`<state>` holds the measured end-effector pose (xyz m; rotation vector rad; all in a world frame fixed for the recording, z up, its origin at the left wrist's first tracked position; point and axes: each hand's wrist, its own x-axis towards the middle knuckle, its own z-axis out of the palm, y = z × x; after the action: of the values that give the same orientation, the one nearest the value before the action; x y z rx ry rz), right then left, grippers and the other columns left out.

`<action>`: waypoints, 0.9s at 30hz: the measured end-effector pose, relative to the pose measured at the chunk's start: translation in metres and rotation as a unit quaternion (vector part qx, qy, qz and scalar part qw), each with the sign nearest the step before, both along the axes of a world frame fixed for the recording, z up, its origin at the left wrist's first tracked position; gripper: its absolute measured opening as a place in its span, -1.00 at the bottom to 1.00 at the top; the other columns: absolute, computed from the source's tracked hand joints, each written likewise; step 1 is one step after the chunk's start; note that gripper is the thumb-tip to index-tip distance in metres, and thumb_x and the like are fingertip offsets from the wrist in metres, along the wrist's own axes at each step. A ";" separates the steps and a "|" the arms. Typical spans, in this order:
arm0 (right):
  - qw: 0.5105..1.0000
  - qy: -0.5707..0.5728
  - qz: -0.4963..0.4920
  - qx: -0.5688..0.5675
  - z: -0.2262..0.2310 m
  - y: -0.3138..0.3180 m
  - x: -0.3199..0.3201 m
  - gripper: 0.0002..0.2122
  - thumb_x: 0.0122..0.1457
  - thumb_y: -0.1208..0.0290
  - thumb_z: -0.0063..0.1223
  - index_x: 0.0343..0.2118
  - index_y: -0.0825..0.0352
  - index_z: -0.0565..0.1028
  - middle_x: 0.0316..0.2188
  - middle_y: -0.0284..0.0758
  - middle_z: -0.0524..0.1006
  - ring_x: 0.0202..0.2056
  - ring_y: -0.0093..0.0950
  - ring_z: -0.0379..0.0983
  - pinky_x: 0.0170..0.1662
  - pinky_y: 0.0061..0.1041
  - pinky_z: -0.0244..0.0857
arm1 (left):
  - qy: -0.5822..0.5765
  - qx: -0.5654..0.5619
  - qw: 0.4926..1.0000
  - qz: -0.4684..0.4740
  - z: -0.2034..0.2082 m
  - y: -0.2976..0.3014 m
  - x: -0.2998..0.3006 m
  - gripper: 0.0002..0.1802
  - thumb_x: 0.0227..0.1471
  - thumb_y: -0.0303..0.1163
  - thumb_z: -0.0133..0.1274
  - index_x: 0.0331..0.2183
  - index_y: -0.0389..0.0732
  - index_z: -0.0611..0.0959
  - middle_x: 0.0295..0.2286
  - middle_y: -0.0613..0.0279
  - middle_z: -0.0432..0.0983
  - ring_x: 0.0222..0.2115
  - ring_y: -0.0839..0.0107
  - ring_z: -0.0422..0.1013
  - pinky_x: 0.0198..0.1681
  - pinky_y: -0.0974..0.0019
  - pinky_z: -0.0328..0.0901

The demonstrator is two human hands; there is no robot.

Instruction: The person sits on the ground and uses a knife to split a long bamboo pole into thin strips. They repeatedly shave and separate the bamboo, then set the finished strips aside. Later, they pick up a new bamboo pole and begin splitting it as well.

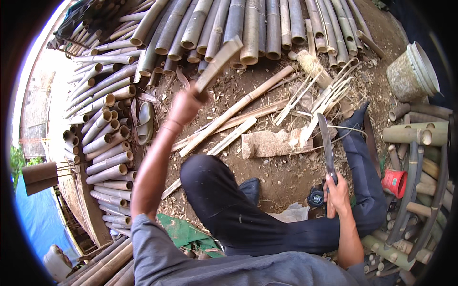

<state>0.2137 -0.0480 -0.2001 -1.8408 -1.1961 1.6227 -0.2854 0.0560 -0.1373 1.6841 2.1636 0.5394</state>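
Raised out ahead, my left hand (187,104) is closed round a short, flat piece of split bamboo (219,64), slightly blurred by motion. My right hand (338,193) grips the wooden handle of a long knife (327,143), its blade pointing up and away from me. Beyond the blade lie a short wooden log (269,144) with a chipped end and a bundle of thin pale bamboo strips (329,97). Long split bamboo lengths (238,114) rest on the dirt between my hands. A dark tape measure (315,196) sits beside my right hand.
Bamboo poles (250,35) are stacked along the far side, with more cut tubes (109,174) at left. A dirty white bucket (405,71) and a red container (394,183) stand at right. One sandal (144,123) lies near the left stack. Shavings litter the ground.
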 end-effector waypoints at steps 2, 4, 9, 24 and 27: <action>1.000 -0.007 -0.004 -0.007 0.004 -0.013 -0.006 -0.78 0.29 0.27 -0.02 -0.28 0.36 0.38 -0.64 -0.38 0.41 -0.70 -0.60 0.36 -0.71 -0.57 0.29 | 0.023 -0.110 0.993 -0.047 -0.067 -0.035 0.011 -0.82 0.08 -0.37 0.10 -0.26 -0.21 0.58 -0.37 -0.06 0.57 -0.43 0.11 0.53 -0.25 0.12 0.44; 1.000 -0.004 -0.016 -0.020 -0.005 -0.024 -0.016 -0.78 0.28 0.26 -0.01 -0.28 0.35 0.38 -0.63 -0.38 0.41 -0.70 -0.59 0.37 -0.70 -0.56 0.31 | 0.028 -0.150 0.988 -0.025 -0.133 -0.073 0.009 -0.59 0.06 -0.26 0.17 -0.07 -0.23 0.57 -0.15 -0.10 0.47 -0.30 0.04 0.53 -0.20 0.10 0.44; 0.998 -0.016 -0.043 -0.045 -0.035 -0.057 -0.056 -0.77 0.29 0.23 -0.02 -0.28 0.33 0.36 -0.61 -0.36 0.40 -0.70 -0.57 0.37 -0.71 -0.53 0.32 | 0.024 -0.035 0.998 -0.040 -0.208 -0.113 -0.007 -0.18 -0.12 -0.31 0.24 0.16 -0.23 0.27 0.06 -0.07 0.20 0.09 -0.04 0.17 0.16 0.03 0.16; 0.999 -0.030 -0.019 -0.020 -0.061 -0.070 -0.091 -0.81 0.26 0.29 0.02 -0.26 0.33 0.40 -0.61 -0.39 0.44 -0.70 -0.57 0.38 -0.66 -0.55 0.30 | 0.055 -0.023 0.996 0.069 -0.209 -0.088 -0.068 -0.35 -0.02 -0.01 0.15 -0.02 -0.27 0.46 -0.07 -0.02 0.39 -0.03 -0.01 0.32 0.02 0.01 0.26; 1.000 -0.023 -0.013 -0.007 -0.068 -0.061 -0.092 -0.79 0.26 0.28 0.05 -0.24 0.33 0.40 -0.60 -0.40 0.43 -0.67 -0.59 0.38 -0.63 -0.56 0.29 | 0.048 -0.055 0.995 0.068 -0.230 -0.031 -0.055 -0.51 0.04 -0.09 0.09 -0.06 -0.18 0.52 -0.17 0.02 0.47 -0.02 0.04 0.35 0.02 0.02 0.27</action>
<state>0.1213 -0.1090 -0.2678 -1.9040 -1.1780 1.5879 -0.3403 0.0250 -0.3675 1.5426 2.3450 0.3744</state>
